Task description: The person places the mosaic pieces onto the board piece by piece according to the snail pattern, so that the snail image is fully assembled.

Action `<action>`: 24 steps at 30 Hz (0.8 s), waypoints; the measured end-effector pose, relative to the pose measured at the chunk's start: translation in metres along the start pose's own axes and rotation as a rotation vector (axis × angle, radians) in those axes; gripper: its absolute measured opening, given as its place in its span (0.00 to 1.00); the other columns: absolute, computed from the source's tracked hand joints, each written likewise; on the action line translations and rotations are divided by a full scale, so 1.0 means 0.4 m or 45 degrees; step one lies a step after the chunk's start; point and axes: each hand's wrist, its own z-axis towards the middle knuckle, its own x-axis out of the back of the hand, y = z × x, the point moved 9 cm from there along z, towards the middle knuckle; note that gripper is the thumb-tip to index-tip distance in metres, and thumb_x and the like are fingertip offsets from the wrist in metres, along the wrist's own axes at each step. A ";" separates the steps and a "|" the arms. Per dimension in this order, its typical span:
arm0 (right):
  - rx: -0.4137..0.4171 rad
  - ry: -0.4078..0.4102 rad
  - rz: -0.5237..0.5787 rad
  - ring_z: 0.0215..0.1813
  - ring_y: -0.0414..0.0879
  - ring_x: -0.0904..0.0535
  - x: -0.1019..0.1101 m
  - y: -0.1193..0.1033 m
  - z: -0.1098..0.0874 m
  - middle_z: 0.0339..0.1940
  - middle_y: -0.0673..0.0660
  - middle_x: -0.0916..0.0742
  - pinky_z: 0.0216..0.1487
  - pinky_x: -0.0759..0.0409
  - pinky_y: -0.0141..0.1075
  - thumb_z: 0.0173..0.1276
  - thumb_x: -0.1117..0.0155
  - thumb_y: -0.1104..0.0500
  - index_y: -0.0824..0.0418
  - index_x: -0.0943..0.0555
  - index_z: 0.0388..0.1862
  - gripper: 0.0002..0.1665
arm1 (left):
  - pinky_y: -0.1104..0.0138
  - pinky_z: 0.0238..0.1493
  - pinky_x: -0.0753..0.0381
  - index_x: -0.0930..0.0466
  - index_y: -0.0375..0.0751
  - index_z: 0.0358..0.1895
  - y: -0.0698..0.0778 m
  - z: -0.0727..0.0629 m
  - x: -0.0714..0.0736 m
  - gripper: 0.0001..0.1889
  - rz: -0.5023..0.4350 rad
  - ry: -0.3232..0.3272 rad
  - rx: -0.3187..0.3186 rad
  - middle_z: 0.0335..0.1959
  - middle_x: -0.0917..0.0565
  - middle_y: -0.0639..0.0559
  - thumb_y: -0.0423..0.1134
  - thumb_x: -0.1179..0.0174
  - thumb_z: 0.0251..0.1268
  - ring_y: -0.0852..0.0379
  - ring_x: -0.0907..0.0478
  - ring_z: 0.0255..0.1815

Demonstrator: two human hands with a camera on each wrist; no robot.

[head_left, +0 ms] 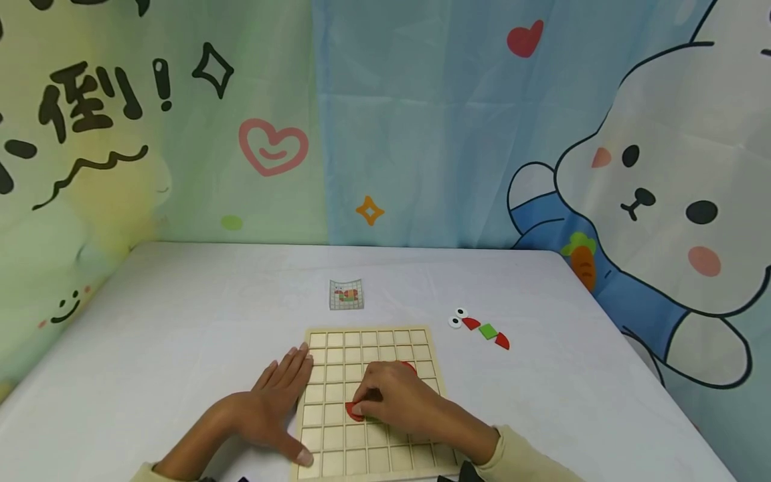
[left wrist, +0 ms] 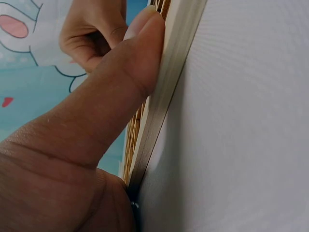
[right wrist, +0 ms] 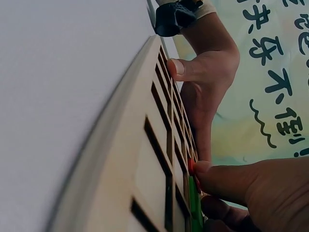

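Observation:
A wooden grid board (head_left: pixel 333 439) with square cells lies on the white table. My left hand (head_left: pixel 268 406) rests along its left side with fingers stretched, the thumb over the near left corner area; in the left wrist view the thumb (left wrist: pixel 120 77) presses on the board's rim. My right hand (head_left: pixel 402 396) is over the middle of the board and pinches a rounded red piece (head_left: pixel 353 411) at a cell left of centre. Beyond the knuckles another red piece (head_left: pixel 409 366) shows partly. The right wrist view shows a green piece (right wrist: pixel 194 205) in the grid, close to the fingers.
Right of the board lie two round eye pieces (head_left: pixel 454 323), a red piece (head_left: pixel 471 323), a green square (head_left: pixel 488 331) and another red piece (head_left: pixel 502 341). A small pattern card (head_left: pixel 346 295) lies behind the board. A printed curtain (head_left: pixel 409 134) hangs behind the table.

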 end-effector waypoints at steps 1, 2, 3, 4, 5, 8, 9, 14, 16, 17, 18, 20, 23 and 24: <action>0.006 -0.004 -0.009 0.34 0.29 0.26 -0.001 -0.001 0.001 0.29 0.36 0.21 0.35 0.26 0.25 0.63 0.28 0.57 0.53 0.11 0.34 0.03 | 0.41 0.69 0.71 0.68 0.28 0.76 -0.001 0.000 0.000 0.74 0.000 0.007 -0.001 0.77 0.73 0.34 0.74 0.33 0.40 0.38 0.77 0.76; 0.014 -0.006 -0.015 0.33 0.29 0.26 -0.002 -0.002 0.001 0.28 0.36 0.21 0.34 0.27 0.24 0.63 0.28 0.57 0.53 0.11 0.34 0.03 | 0.41 0.69 0.71 0.68 0.28 0.76 -0.002 0.000 0.000 0.74 0.003 0.010 0.005 0.77 0.72 0.35 0.75 0.34 0.39 0.39 0.77 0.76; 0.022 -0.008 -0.013 0.33 0.29 0.26 -0.003 -0.002 0.002 0.28 0.36 0.21 0.34 0.27 0.24 0.63 0.28 0.56 0.53 0.11 0.34 0.03 | 0.41 0.69 0.71 0.68 0.29 0.76 -0.005 0.001 -0.002 0.74 0.007 0.010 0.010 0.77 0.73 0.36 0.75 0.34 0.38 0.39 0.77 0.76; 0.028 -0.011 -0.011 0.33 0.29 0.26 -0.004 -0.003 0.002 0.29 0.36 0.21 0.35 0.27 0.24 0.62 0.28 0.55 0.53 0.11 0.34 0.04 | 0.42 0.69 0.72 0.68 0.29 0.76 -0.008 0.002 -0.005 0.74 0.011 0.004 0.016 0.77 0.73 0.36 0.76 0.34 0.38 0.40 0.78 0.76; 0.035 -0.014 -0.012 0.34 0.29 0.26 -0.006 -0.003 0.002 0.29 0.35 0.21 0.35 0.27 0.24 0.62 0.28 0.54 0.52 0.11 0.35 0.05 | 0.42 0.69 0.72 0.68 0.30 0.76 -0.011 0.003 -0.008 0.74 0.004 -0.002 0.021 0.77 0.74 0.37 0.75 0.34 0.38 0.40 0.78 0.76; 0.053 -0.020 -0.021 0.35 0.29 0.26 -0.007 -0.004 0.003 0.30 0.35 0.21 0.36 0.26 0.24 0.62 0.28 0.52 0.52 0.11 0.36 0.06 | 0.42 0.69 0.72 0.68 0.29 0.76 -0.004 0.001 -0.001 0.74 0.011 0.000 0.019 0.77 0.73 0.36 0.75 0.33 0.39 0.40 0.78 0.76; 0.055 -0.020 -0.031 0.34 0.30 0.26 -0.006 -0.003 0.004 0.30 0.35 0.21 0.35 0.27 0.24 0.62 0.28 0.52 0.52 0.11 0.36 0.06 | 0.42 0.69 0.71 0.68 0.28 0.76 0.001 0.000 0.003 0.74 0.014 0.003 0.016 0.77 0.73 0.35 0.74 0.33 0.39 0.39 0.77 0.76; 0.044 0.012 -0.031 0.33 0.31 0.27 0.009 0.005 0.004 0.30 0.36 0.21 0.34 0.27 0.25 0.65 0.30 0.56 0.52 0.11 0.35 0.03 | 0.40 0.70 0.66 0.65 0.26 0.75 0.021 -0.007 0.021 0.73 0.058 0.027 0.022 0.77 0.70 0.32 0.72 0.32 0.40 0.36 0.73 0.76; 0.042 0.027 0.000 0.32 0.31 0.27 0.015 0.010 0.001 0.30 0.37 0.20 0.34 0.27 0.27 0.67 0.33 0.58 0.53 0.12 0.36 0.04 | 0.40 0.70 0.66 0.65 0.25 0.75 0.023 -0.007 0.021 0.73 0.061 0.025 0.028 0.77 0.69 0.32 0.71 0.31 0.40 0.36 0.73 0.76; 0.039 0.034 0.020 0.32 0.32 0.26 0.018 0.013 -0.001 0.30 0.37 0.20 0.33 0.27 0.27 0.67 0.34 0.59 0.53 0.12 0.36 0.04 | 0.40 0.70 0.66 0.65 0.25 0.75 0.023 -0.007 0.020 0.73 0.061 0.023 0.031 0.77 0.69 0.32 0.71 0.31 0.40 0.36 0.73 0.76; 0.036 0.043 0.035 0.32 0.32 0.26 0.021 0.017 -0.003 0.31 0.38 0.20 0.33 0.26 0.27 0.68 0.35 0.59 0.54 0.12 0.37 0.05 | 0.40 0.70 0.66 0.65 0.25 0.75 0.023 -0.007 0.019 0.73 0.060 0.022 0.032 0.77 0.69 0.32 0.71 0.31 0.40 0.36 0.73 0.76; 0.029 0.066 0.063 0.32 0.32 0.26 0.029 0.027 -0.009 0.31 0.38 0.19 0.33 0.26 0.28 0.70 0.36 0.58 0.54 0.12 0.38 0.06 | 0.40 0.70 0.66 0.66 0.25 0.75 0.022 -0.007 0.018 0.73 0.057 0.020 0.034 0.77 0.70 0.32 0.71 0.31 0.40 0.36 0.73 0.76; 0.014 0.107 0.074 0.32 0.33 0.26 0.044 0.045 -0.020 0.30 0.38 0.19 0.33 0.25 0.29 0.71 0.37 0.58 0.54 0.12 0.38 0.07 | 0.40 0.70 0.67 0.66 0.26 0.75 0.020 -0.007 0.015 0.73 0.052 0.016 0.035 0.77 0.70 0.32 0.71 0.31 0.40 0.36 0.73 0.76; 0.015 0.124 0.066 0.32 0.33 0.26 0.051 0.050 -0.025 0.30 0.38 0.19 0.33 0.25 0.30 0.71 0.37 0.57 0.54 0.12 0.38 0.07 | 0.40 0.70 0.67 0.66 0.26 0.75 0.020 -0.007 0.014 0.73 0.052 0.014 0.034 0.77 0.70 0.32 0.71 0.31 0.40 0.36 0.73 0.76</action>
